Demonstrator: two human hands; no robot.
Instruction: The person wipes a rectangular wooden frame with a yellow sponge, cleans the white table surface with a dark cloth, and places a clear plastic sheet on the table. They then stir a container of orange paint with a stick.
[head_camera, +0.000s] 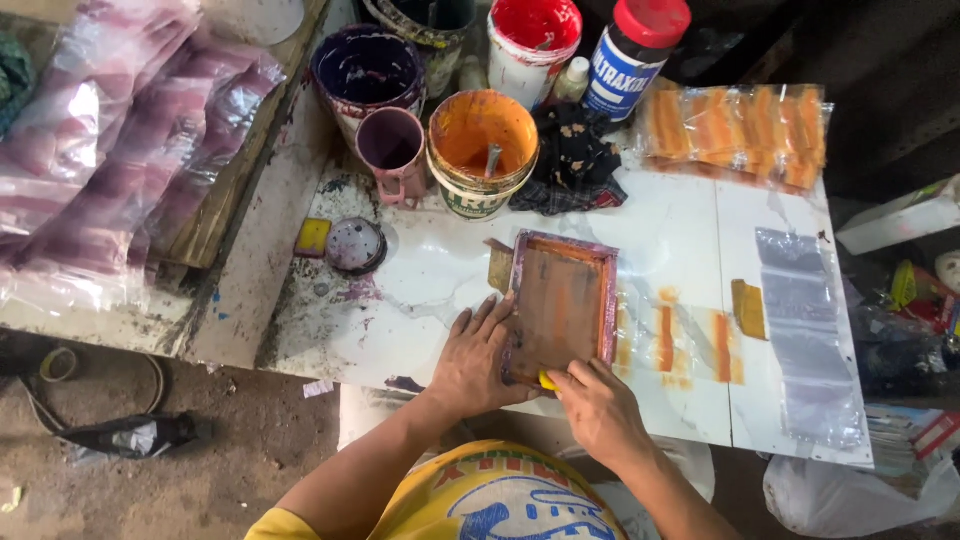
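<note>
A small wooden printing screen frame (562, 300), stained purple and orange, lies flat on the white table (440, 290). My left hand (478, 355) presses flat on the table against the frame's left edge. At the frame's near edge, my right hand (598, 410) grips a small yellow squeegee (547, 380), of which only a bit shows. Right of the frame lies a clear plastic bag (675, 340) printed with orange stripes.
At the back stand an orange paint bucket (482, 150), a pink cup (392, 150), a purple pot (365, 70), a red pot (532, 40) and a red-capped jar (635, 55). Printed bags (740, 130) lie back right, blank bags (805, 330) right, purple-striped bags (110, 150) left.
</note>
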